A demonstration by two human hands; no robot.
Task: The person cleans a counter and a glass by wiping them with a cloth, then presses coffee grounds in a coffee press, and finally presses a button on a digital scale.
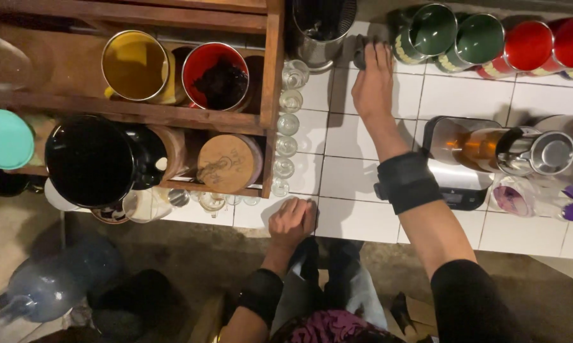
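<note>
My right hand (373, 81) reaches across the white tiled counter (356, 219) to its far side, fingers on a small dark object (360, 56) beside a steel pitcher (318, 28). How firmly it grips is hidden. A black band wraps that forearm. Curled into a loose fist, my left hand (291, 222) rests on the counter's near edge and holds nothing. It sits just below a row of small clear glasses (286, 127).
A wooden shelf (270, 114) at left holds a yellow tin (134, 65), a red tin (215, 75) of dark leaves, a black pot (90, 161) and a wooden lid (228, 162). Green and red tins (483, 38) line the back. A glass server (509, 149) stands on a scale. A water jug (54, 282) lies on the floor.
</note>
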